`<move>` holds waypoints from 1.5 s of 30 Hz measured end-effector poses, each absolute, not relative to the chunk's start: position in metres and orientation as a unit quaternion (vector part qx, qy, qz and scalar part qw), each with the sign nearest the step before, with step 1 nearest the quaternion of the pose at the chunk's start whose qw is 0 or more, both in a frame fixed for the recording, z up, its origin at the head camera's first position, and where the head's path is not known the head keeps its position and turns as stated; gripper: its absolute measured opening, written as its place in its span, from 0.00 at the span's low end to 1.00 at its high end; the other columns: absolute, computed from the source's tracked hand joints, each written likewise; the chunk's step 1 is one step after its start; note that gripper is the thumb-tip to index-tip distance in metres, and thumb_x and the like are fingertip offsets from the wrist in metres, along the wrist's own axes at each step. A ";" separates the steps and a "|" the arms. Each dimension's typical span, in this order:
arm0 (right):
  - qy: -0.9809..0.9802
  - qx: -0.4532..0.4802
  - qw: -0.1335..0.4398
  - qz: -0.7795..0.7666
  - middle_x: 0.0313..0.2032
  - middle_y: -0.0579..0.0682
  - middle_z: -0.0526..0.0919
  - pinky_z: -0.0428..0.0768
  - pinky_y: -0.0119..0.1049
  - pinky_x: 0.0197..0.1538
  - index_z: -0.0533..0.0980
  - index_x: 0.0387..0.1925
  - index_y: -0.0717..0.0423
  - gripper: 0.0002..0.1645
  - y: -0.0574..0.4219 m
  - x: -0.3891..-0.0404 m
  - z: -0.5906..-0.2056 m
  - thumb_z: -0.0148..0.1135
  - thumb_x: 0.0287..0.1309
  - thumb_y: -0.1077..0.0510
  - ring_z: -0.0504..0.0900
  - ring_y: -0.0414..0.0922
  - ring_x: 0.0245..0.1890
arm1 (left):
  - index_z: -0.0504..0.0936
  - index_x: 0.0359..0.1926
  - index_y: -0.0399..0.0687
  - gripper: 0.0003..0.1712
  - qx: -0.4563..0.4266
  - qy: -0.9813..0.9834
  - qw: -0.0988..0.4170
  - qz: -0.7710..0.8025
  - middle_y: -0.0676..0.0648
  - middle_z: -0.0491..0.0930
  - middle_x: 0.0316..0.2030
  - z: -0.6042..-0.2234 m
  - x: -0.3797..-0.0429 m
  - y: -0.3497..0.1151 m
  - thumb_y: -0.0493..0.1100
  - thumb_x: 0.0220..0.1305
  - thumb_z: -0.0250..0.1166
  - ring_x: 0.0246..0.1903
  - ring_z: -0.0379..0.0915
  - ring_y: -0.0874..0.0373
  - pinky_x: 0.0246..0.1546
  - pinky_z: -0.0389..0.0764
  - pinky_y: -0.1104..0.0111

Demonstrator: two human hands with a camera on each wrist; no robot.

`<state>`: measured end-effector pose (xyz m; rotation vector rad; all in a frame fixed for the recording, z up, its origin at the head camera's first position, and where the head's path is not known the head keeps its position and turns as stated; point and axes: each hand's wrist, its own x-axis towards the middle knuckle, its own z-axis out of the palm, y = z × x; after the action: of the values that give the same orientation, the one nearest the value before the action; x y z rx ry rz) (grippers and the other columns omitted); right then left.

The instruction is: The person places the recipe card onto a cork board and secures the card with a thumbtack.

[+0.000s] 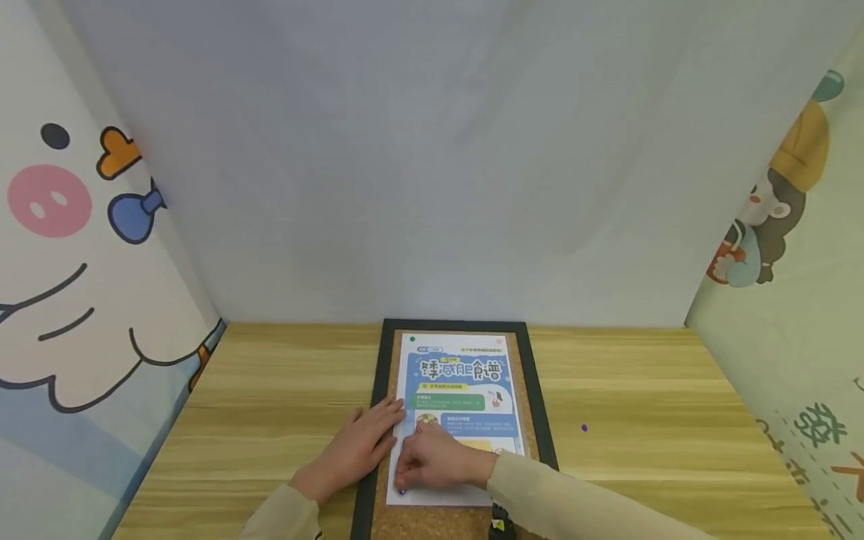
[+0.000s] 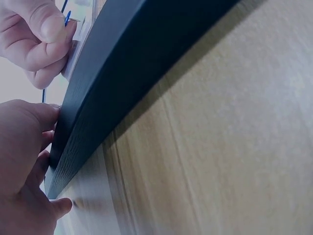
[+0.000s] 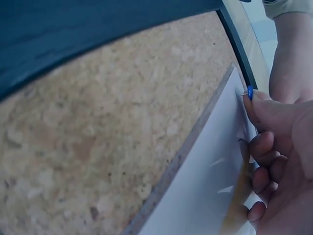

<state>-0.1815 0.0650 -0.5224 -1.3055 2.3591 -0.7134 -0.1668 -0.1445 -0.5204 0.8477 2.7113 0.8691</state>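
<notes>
A printed paper sheet with a blue, green and yellow design lies on a cork board with a black frame. Over the sheet's lower left corner, my right hand pinches a blue thumbtack between thumb and forefinger. Its thin metal point faces the paper; whether it has pierced the sheet I cannot tell. My left hand rests across the frame's left side, fingertips at the sheet's left edge. In the left wrist view, the frame's outer side runs past that hand.
A green tack is at the sheet's top left corner and a pink one at its top right. One purple tack lies on the wooden table right of the board. Patterned cloth hangs on both sides.
</notes>
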 end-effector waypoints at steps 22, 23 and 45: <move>0.841 -0.437 0.224 -0.226 0.28 0.28 0.83 0.62 0.23 0.44 0.91 0.32 0.45 0.07 0.062 -0.178 -0.502 0.70 0.66 0.53 0.68 0.26 0.32 | 0.72 0.72 0.38 0.25 0.280 0.909 0.091 0.293 0.39 0.66 0.76 -0.523 -0.167 -0.144 0.39 0.79 0.56 0.77 0.55 0.39 0.67 0.56 0.27; 0.840 -0.440 0.224 -0.225 0.28 0.28 0.83 0.62 0.23 0.44 0.90 0.32 0.44 0.07 0.063 -0.178 -0.502 0.70 0.66 0.53 0.68 0.27 0.32 | 0.72 0.72 0.38 0.25 0.280 0.910 0.090 0.293 0.39 0.66 0.76 -0.523 -0.167 -0.144 0.39 0.79 0.56 0.77 0.55 0.39 0.67 0.57 0.27; 0.857 -0.408 0.199 -0.243 0.31 0.30 0.82 0.62 0.25 0.45 0.90 0.35 0.43 0.07 0.062 -0.174 -0.509 0.71 0.65 0.49 0.67 0.28 0.32 | 0.73 0.72 0.36 0.25 0.285 0.910 0.088 0.289 0.38 0.67 0.75 -0.517 -0.165 -0.146 0.38 0.79 0.57 0.76 0.57 0.38 0.66 0.57 0.26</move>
<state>-0.1739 0.0619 -0.5089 -1.1420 2.3965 -0.6794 -0.1650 -0.1457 -0.5174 0.8491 2.7083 0.8609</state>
